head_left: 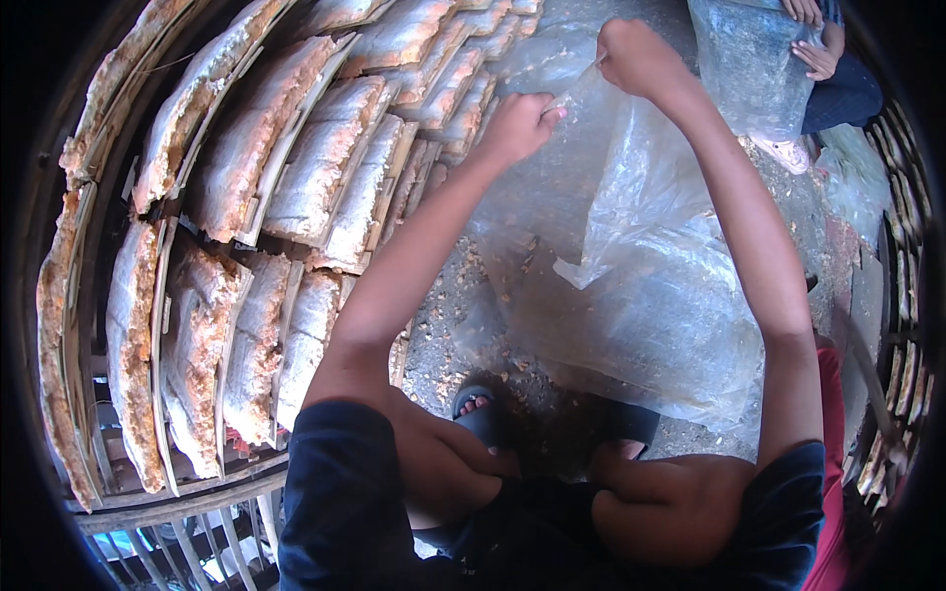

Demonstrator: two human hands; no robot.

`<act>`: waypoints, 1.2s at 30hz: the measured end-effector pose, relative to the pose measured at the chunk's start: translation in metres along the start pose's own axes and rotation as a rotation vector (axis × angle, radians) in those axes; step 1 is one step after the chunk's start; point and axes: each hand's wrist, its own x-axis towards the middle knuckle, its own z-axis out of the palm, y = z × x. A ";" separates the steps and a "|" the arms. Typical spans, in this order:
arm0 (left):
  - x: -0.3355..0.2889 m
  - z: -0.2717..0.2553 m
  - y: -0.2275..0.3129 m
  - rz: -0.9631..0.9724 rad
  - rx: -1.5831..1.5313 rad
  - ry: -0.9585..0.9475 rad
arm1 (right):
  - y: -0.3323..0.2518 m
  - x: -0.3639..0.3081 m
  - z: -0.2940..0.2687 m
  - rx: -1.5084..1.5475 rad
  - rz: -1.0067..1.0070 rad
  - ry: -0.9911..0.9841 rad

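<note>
Both my arms reach forward over a large clear plastic sheet (552, 207), perhaps a bag, its edge lifted between my hands. My left hand (522, 126) is closed, with the plastic's edge pinched near the thumb. Farther forward and to the right, my right hand (636, 57) is closed in a fist around another part of that edge. From there the plastic hangs in creases, and its lower part spreads over the ground in front of my feet.
Stacked slabs (325, 148) with whitish tops and crumbly orange-brown edges fill racks on the left. Another person's hands (814, 59) hold a second plastic sheet (749, 79) at the upper right. More slatted racks (902, 246) line the right side. Crumbs litter the grey ground (443, 315).
</note>
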 end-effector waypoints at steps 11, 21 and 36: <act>-0.009 -0.012 -0.036 -0.070 0.074 -0.065 | 0.044 0.011 -0.004 -0.033 -0.122 0.063; -0.006 -0.007 -0.074 -0.070 0.117 -0.081 | 0.063 0.013 -0.005 0.027 -0.102 0.041; -0.003 0.007 -0.046 0.031 -0.115 -0.092 | 0.044 0.011 -0.001 0.288 -0.049 -0.129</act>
